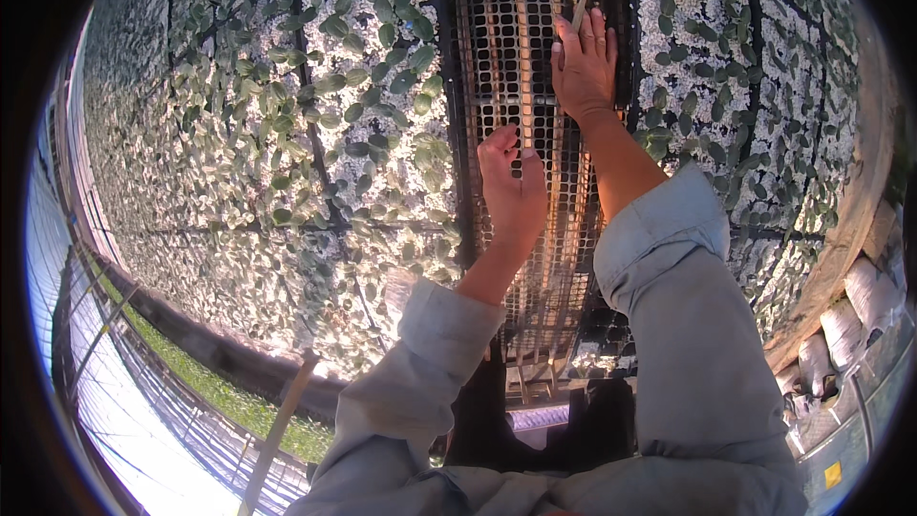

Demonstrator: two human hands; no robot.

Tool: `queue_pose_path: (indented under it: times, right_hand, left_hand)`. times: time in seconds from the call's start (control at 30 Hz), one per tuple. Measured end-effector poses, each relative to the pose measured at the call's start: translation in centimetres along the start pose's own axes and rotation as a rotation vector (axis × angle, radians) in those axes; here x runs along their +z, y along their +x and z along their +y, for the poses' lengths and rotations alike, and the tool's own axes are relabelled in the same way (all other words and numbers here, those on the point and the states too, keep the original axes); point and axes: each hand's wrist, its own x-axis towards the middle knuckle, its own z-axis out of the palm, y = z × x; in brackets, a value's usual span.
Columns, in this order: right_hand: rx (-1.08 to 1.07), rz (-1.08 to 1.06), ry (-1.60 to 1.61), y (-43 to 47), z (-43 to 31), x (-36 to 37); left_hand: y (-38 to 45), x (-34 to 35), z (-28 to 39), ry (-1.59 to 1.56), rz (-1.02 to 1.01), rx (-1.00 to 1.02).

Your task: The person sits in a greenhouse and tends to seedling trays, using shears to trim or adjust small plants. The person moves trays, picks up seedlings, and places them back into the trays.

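Note:
My left hand [512, 183] hovers over or rests on a black plastic mesh [505, 79]; its fingers are curled and the thumb stands apart. I see nothing between them. Farther up, my right hand [586, 75] lies palm down along the mesh's right side, fingers stretched out. A pale, pointed strip [581, 8] shows between its index and middle fingers; whether the fingers touch it cannot be told. Wooden or bamboo slats [526, 72] run lengthwise beneath the mesh. Seedling trays [372, 36] flank it on the left, and more seedling trays [706, 72] on the right.
The seedlings stand in whitish, granular growing medium. White sacks [845, 330] line the lower right, beyond a pale ledge [824, 301]. At the lower left are a slanted pole [279, 430], a grass strip [172, 358] and bright sheeting [143, 437]. My dark trouser legs [480, 408] are close to the mesh's near end.

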Motion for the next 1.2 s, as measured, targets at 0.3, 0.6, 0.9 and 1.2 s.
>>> queue_pose_path:
  times: [0.3, 0.6, 0.9, 1.2]
  right_hand:
    - [0.066, -0.094, 0.002, 0.5, 0.2, -0.7]
    - [0.042, -0.088, 0.029, 0.6, 0.3, -0.5]
    - [0.046, -0.086, 0.004, 0.4, 0.4, -0.2]
    - [-0.004, -0.028, -0.022, -0.1, 0.4, 0.5]
  left_hand:
    - [30.4, 6.6, 3.9, -0.773, -0.269, -0.415]
    - [37.6, 10.7, 3.2, -0.957, -0.204, -0.533]
    - [33.1, 8.5, 6.8, -0.879, -0.117, -0.426]
    - [23.9, 3.2, 6.1, -0.987, -0.196, -0.365]
